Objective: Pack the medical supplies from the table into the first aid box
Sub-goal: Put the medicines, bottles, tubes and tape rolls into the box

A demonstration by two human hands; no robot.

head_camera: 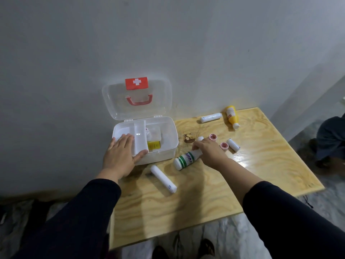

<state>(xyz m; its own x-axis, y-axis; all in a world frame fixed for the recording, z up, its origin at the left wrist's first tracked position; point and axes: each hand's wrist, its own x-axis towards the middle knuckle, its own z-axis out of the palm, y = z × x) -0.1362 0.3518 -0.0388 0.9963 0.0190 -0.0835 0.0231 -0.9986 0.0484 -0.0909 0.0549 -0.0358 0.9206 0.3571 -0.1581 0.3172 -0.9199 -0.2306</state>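
Note:
The white first aid box (169, 142) stands open at the table's left, its clear lid (137, 98) leaning on the wall. Inside are a tray divider and a yellow packet (154, 144). My left hand (122, 155) lies flat on the box's near left corner, fingers spread. My right hand (208, 149) grips the neck of a white bottle with green stripes (184, 159) that lies on the table. A white bandage roll (164, 178) lies in front of the box.
Further right on the wooden table (261, 165) lie two pink tape rolls (223, 145), a short white roll (233, 144), a long white roll (211, 117) and a yellow bottle (232, 116). A dark knot marks the wood beside the box. Another person's dark clothing shows at far right.

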